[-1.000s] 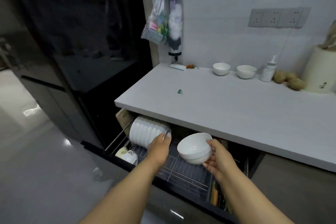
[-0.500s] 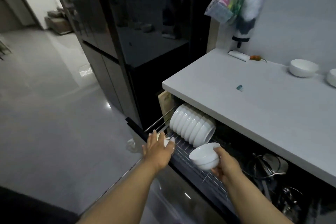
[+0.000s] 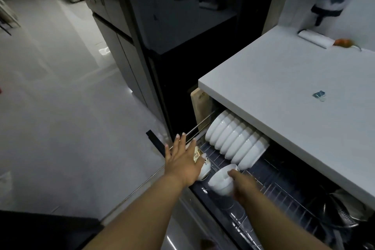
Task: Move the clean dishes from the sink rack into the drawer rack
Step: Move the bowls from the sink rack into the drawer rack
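The left hand has let go of the row of bowls and now hovers flat, fingers spread and holding nothing, over a small patterned cup at the drawer rack's front corner; the right hand has lowered its white bowl, thumb hooked inside the rim, down just short of that row. Judging from this, the bowl is about to be slotted in as the next piece; seating it remains

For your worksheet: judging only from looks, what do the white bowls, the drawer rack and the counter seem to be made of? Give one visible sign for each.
Row of bowls: likely glazed ceramic, smooth glossy white with soft highlights.
Drawer rack: metal wire, thin bright parallel rods that glint.
Counter: a thick matte white slab, perhaps stone or a composite; the look leaves it open.
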The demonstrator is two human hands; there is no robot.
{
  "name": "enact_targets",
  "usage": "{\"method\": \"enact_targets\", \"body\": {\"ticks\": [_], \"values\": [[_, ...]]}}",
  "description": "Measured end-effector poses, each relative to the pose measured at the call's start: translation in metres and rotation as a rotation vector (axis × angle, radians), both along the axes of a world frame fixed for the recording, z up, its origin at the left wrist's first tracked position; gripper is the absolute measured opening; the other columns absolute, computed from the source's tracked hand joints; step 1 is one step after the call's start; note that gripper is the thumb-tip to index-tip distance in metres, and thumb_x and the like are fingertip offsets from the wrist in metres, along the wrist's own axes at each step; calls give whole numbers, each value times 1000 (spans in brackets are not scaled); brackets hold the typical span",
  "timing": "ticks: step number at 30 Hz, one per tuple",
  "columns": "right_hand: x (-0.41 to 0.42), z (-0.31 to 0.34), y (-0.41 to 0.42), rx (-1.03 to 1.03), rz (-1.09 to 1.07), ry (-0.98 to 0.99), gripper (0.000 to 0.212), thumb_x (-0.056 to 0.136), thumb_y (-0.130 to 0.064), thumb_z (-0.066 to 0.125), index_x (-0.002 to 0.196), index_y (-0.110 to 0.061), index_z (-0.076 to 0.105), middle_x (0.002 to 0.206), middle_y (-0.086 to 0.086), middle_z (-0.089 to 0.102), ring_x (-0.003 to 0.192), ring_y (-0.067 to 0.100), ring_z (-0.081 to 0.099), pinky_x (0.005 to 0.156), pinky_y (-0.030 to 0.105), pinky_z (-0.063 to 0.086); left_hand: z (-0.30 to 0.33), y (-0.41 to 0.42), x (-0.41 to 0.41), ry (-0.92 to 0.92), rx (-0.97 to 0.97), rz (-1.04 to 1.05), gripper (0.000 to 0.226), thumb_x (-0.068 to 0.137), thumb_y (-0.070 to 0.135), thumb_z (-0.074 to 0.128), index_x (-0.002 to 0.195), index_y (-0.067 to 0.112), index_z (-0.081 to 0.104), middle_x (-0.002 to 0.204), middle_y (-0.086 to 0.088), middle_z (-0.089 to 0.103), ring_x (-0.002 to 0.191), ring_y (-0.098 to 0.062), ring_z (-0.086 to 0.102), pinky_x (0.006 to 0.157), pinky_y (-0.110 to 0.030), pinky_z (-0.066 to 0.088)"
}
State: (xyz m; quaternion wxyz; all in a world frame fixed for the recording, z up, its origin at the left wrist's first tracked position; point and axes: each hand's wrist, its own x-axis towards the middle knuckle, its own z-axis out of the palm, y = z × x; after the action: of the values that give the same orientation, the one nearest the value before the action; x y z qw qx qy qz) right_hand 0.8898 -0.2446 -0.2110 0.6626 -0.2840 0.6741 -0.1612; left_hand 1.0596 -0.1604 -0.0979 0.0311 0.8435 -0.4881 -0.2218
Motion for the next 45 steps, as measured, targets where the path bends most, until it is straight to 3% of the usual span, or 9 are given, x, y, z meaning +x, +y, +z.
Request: {"method": "enact_targets", "body": {"ticks": [3,8,12,18,22,26,31,39,45], "values": [[-1,-77,-14,49,58,41,98,29,-41,79,119,-10,53,106,17,66,88,37,68,70,60,56,-14,-14,6,-55,11,-91,66,98,58,17,155,28,2,162,-3,-16,146,-17,-24,117,-47,-18],[20,-111,-20,89,99,123,106,25,-40,83,120,-8,51,108,18,66,86,36,69,69,58,57,-35,-24,17,-127,13,-194,75,90,63,0,154,26,0,163,-2,-10,147,-16,-19,118,-45,-17],[51,-61,-12,141,188,211,60,61,-27,86,106,-1,57,103,21,65,89,38,67,71,53,58,-41,-22,20,-167,-16,-243,88,76,62,-15,154,25,-1,163,-1,-2,149,-15,-9,120,-47,-8],[74,-70,-9,121,224,240,61,68,-28,81,117,0,57,104,22,66,86,33,68,53,29,50,-45,-22,22,-148,-53,-213,81,82,60,-6,155,26,1,163,-2,4,150,-16,-2,120,-45,-7],[84,-73,-8,74,227,219,61,71,-31,79,120,-1,57,108,19,67,92,30,68,62,28,51,-51,-23,23,-168,-44,-215,79,84,60,-2,155,26,3,163,-2,9,150,-17,2,121,-46,-2],[87,-74,-10,100,278,216,64,73,-37,78,120,-1,53,100,18,62,65,23,59,34,13,38,-54,-24,25,-168,-36,-219,80,83,61,0,154,25,4,162,-4,12,149,-19,7,121,-45,1],[88,-84,-24,26,472,331,84,74,-57,66,133,1,49,127,17,61,113,28,61,86,28,50,-53,-24,25,-178,-48,-206,72,91,58,15,154,23,9,160,-3,21,147,-18,16,121,-44,7],[82,-3,-38,-142,374,255,46,78,-35,65,104,3,64,94,18,68,84,28,65,62,26,43,-42,-25,18,-139,52,-181,68,99,54,23,155,18,9,141,-6,51,138,-21,35,121,-43,3],[65,53,-37,-228,345,148,24,88,-27,58,77,-6,57,64,7,54,59,21,52,50,24,35,-13,-31,-2,176,-23,63,67,100,52,29,155,19,8,136,-10,56,134,-29,41,118,-46,18]]}}
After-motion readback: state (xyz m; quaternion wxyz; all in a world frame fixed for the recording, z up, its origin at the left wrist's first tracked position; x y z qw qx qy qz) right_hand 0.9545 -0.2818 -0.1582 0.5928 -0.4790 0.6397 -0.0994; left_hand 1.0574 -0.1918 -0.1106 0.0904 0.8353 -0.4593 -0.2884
